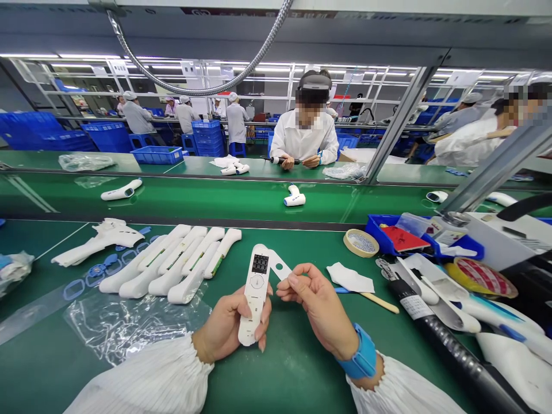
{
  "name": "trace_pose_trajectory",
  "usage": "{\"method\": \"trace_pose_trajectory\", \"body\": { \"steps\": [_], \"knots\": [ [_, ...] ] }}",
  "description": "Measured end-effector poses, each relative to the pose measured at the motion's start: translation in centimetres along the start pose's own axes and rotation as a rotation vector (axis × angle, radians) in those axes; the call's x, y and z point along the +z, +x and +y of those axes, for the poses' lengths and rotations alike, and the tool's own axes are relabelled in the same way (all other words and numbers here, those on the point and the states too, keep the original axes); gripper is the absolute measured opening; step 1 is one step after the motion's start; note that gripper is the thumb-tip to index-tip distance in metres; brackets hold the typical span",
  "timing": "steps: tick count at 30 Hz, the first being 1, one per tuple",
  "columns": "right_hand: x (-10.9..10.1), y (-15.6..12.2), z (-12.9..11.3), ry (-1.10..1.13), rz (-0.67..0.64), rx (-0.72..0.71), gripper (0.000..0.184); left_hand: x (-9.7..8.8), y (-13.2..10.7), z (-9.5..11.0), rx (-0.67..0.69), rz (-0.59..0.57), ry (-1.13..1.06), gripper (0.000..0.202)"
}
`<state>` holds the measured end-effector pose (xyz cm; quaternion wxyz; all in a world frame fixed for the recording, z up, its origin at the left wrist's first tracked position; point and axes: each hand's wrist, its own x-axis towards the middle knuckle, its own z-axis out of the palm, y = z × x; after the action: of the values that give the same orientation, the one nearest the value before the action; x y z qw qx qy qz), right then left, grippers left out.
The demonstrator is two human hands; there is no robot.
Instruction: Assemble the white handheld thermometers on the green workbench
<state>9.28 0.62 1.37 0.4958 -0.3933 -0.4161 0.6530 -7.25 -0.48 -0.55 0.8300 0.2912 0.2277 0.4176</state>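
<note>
My left hand is wrapped round a white handheld device with a small dark display near its top, held upright over the green bench. My right hand, with a blue wristband, pinches a thin clear film tab at the device's upper right edge. To the left lies a row of several white device shells side by side.
Clear plastic sheet lies front left, with blue ring parts. A tape roll, blue tray, white cloth and tools crowd the right. A green conveyor carries white devices; a person in white sits opposite.
</note>
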Motion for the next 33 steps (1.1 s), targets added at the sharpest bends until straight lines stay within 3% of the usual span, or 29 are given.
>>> {"method": "trace_pose_trajectory", "body": {
  "steps": [5,11,21,33],
  "knots": [
    [0.5,0.4,0.1,-0.036,0.059,-0.051,0.032,0.0,0.1,-0.4,-0.039,0.001,0.038,0.034],
    [1.6,0.5,0.3,0.067,-0.035,-0.007,0.037,0.3,0.3,-1.0,-0.089,0.003,0.083,0.032],
    [1.5,0.6,0.6,0.097,-0.042,-0.005,0.039,0.3,0.3,-1.0,-0.094,-0.01,0.071,0.03],
    [1.6,0.5,0.8,0.135,-0.006,-0.005,0.047,-0.4,0.5,-0.5,-0.172,-0.144,-0.103,0.024]
  ]
}}
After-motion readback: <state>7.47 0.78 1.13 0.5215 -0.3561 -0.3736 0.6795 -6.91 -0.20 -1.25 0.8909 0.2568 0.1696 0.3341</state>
